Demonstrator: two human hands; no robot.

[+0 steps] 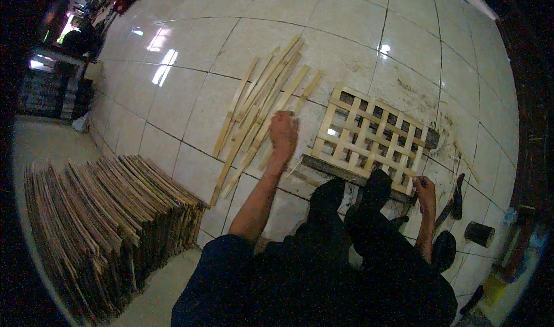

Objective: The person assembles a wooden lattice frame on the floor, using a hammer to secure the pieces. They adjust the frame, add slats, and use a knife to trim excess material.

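Note:
A lattice of pale woven bamboo or wood strips (369,135) lies over a dark wooden block (332,170) on the floor, near my feet. My right hand (426,191) is at its near right corner, fingertips pinched together; whether a strip is between them is too small to tell. Over a loose bundle of pale flat strips (254,113), left of the lattice, is my left hand (283,135). Its fingers are curled in, and what they hold, if anything, is hidden beneath the hand.
A large stack of thin woven-looking panels (109,229) stands on edge at the lower left. A dark-handled tool (457,200) lies on the tiles (190,96) to the right, with a dark cylinder (479,233) beyond it. My dark shoes (376,189) touch or nearly touch the block.

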